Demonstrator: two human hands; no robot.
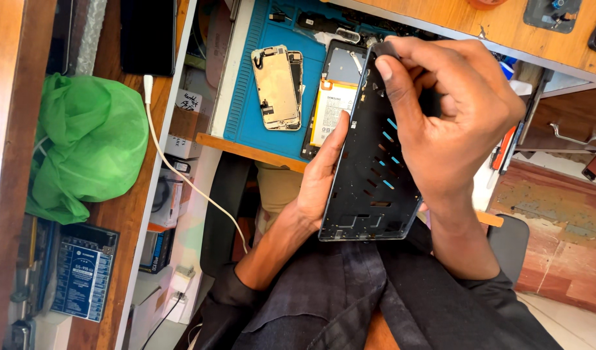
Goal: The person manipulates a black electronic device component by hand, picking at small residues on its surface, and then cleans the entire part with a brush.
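Wooden shelves and a wooden tabletop (434, 16) fill this small repair corner, and a blue mat (259, 113) lies on a lower tabletop. On the mat near its front edge rest a small opened phone (276, 87) and a bigger phone back (333, 104) with a pale battery showing.

A person holds a black frame (372, 175) above their lap, in front of the mat's front edge. It is a long, flat phone frame with little slots and some blue bits on it. The left hand (320, 181) is closed on the frame's left long side, thumb on top and fingers underneath. The right hand (450, 113) pinches the frame's top corner with thumb and fingers. So both hands are clamped on the frame, one at the side and one at the top.

The frame looks thin, light and stiff, but it could likely bend or snap if twisted. Its smooth edges might slip. Holding it by the long sides looks safest, not by the thin slotted middle.

A green bag (84, 146) sits on the left shelf, and a white cable (181, 175) hangs down beside it.
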